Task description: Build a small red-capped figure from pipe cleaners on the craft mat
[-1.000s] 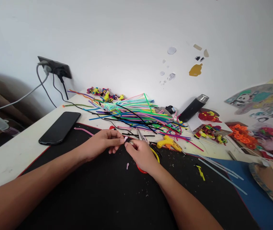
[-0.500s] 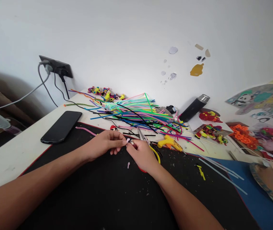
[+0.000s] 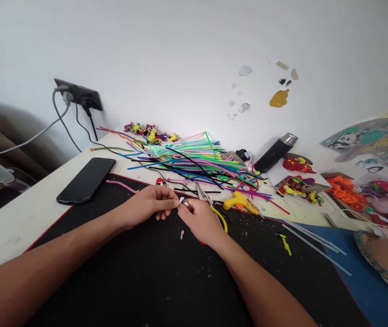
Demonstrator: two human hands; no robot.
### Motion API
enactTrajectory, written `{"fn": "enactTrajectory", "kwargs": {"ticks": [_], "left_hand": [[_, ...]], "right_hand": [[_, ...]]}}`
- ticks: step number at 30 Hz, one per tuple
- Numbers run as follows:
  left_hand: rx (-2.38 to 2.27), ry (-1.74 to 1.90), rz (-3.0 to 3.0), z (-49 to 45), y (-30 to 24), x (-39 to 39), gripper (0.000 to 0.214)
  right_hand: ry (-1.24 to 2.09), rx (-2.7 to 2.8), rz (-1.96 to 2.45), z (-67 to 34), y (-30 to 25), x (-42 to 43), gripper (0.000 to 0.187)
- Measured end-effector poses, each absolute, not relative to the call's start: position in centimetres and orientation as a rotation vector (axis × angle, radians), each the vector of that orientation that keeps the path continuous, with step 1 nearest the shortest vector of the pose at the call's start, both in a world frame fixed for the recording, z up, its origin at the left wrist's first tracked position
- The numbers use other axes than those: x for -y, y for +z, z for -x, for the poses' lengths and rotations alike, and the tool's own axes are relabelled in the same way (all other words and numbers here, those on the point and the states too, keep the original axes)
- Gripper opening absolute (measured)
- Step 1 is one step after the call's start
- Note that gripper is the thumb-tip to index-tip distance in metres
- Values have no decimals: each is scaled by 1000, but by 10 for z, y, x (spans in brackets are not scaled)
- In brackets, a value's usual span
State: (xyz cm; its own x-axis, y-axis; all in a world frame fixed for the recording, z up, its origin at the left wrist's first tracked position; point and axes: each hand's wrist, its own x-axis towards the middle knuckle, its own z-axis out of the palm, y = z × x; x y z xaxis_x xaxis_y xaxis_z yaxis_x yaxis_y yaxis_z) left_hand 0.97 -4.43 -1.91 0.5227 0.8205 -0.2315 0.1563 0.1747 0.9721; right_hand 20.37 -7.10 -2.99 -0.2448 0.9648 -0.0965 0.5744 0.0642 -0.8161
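A small pale pink piece of pipe cleaner (image 3: 181, 200) is pinched between the fingertips of my left hand (image 3: 155, 203). My right hand (image 3: 203, 220) meets it there, its thumb and fingers closed on the same piece; a silvery ring-like shape shows at these fingers. Just below, a second short pink piece (image 3: 182, 234) lies on the black mat (image 3: 139, 277). Scissors (image 3: 222, 219) with yellow and red handles are partly hidden under my right hand. A longer pink pipe cleaner (image 3: 121, 184) extends beyond my left wrist, and a small red-and-white figure head (image 3: 161, 181) rests behind my fingers.
A heap of coloured pipe cleaners (image 3: 194, 159) spreads along the wall side. A yellow glue gun (image 3: 241, 202), glue sticks (image 3: 316, 240) and yellow bits (image 3: 286, 245) lie right. The phone (image 3: 87, 180) is left; a black flask (image 3: 276, 153) leans at the back.
My right hand has shifted very slightly left at the pink piece. My left hand keeps its pinch, and the things on the table have stayed put.
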Motion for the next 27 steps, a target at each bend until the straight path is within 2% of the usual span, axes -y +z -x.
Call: {"fn": "enactTrajectory", "kwargs": {"ticks": [14,18,27], "left_hand": [[-958,551,-1357,-10,-17,44,43],[-941,566,-1342,-9,-18,43,40],[-930,692,-1239,-8,-24,41,38]], "right_hand": [[1099,1837,1554,-206,-33,69,31],[1117,1827,1540,-206,-32,69,35],[1440,1710,1261,-212,-34,66,40]]}}
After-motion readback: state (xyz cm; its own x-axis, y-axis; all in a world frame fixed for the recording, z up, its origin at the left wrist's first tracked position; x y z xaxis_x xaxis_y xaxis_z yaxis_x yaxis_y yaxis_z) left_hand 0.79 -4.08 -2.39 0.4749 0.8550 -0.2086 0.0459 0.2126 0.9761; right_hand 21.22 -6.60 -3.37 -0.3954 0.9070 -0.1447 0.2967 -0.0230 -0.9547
